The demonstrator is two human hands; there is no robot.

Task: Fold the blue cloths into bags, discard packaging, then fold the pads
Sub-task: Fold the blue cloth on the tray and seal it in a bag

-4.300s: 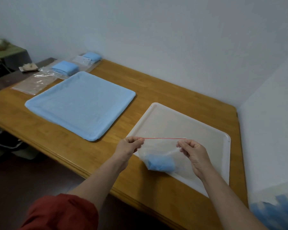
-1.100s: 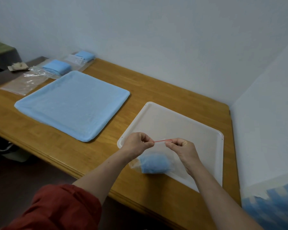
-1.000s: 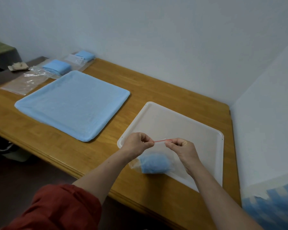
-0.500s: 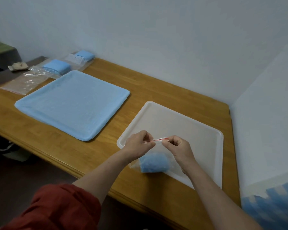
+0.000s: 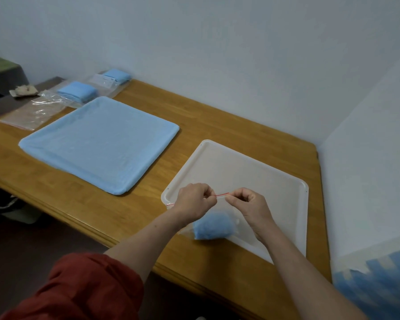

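Note:
A clear zip bag (image 5: 234,221) with a red seal strip hangs over the near left corner of the white tray (image 5: 275,179). A folded blue cloth (image 5: 214,228) lies bunched in its bottom. My left hand (image 5: 194,203) and my right hand (image 5: 248,205) both pinch the red strip along the bag's top edge, close together, fingertips a few centimetres apart. A large light-blue pad (image 5: 99,144) lies flat on the wooden table (image 5: 217,125) to the left.
At the table's far left lie a folded blue cloth (image 5: 77,91), another blue cloth in packaging (image 5: 116,76) and an empty clear bag (image 5: 32,112). A wall stands close on the right. The table's front edge runs just below my forearms.
My hands have slid toward each other along the red strip, from the bag's two ends to nearly touching. The bag with the cloth has stayed over the tray's corner.

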